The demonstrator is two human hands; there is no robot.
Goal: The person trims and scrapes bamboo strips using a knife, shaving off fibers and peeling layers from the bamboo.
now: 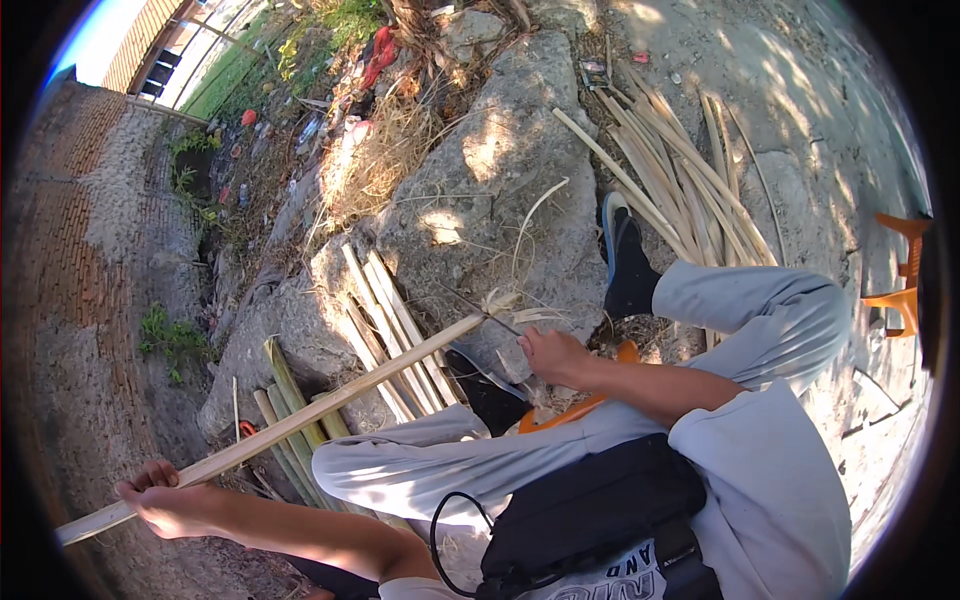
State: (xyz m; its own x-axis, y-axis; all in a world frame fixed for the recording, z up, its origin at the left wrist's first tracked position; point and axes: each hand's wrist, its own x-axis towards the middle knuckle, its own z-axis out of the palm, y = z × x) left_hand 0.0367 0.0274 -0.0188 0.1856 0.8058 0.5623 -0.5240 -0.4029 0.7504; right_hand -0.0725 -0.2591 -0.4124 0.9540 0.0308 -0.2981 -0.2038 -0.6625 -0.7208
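Observation:
A long pale bamboo strip (330, 403) slants across my lap, from low on the left up to the middle. My left hand (165, 500) is closed around it close to its lower left end. In my right hand (553, 357) is a knife (505, 326), its handle hidden by my fingers. The thin dark blade lies across the strip's upper right end, seemingly touching it. Curled shavings (500, 302) cling around that end.
Split pale strips (390, 320) lean beside a large rock (450, 215), with greenish bamboo pieces (290, 440) nearer my left knee. More strips (690, 170) lie piled beyond my right foot. A brick wall (100, 260) runs along the left; an orange chair (905, 280) stands far right.

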